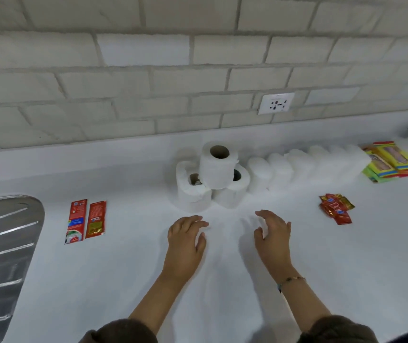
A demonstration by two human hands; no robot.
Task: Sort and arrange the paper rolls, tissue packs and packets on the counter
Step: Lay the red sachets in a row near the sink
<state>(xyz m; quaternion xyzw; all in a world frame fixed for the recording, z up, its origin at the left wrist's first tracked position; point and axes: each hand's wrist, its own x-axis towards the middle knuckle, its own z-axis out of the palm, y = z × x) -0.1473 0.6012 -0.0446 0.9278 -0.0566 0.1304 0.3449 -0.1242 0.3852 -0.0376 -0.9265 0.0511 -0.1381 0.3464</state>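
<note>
Your left hand (185, 241) and right hand (273, 237) hover relaxed and empty over the white surface (222, 280), just before the stacked white paper rolls (216, 174); two flat red packets (75, 219) lie left of the rolls, white tissue packs (309, 164) right.

Print on red packets (75, 220) illegible

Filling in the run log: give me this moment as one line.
left hand open | right hand open | rolls stacked, ahead of hands | tissue packs in row | sachets side by side
</note>
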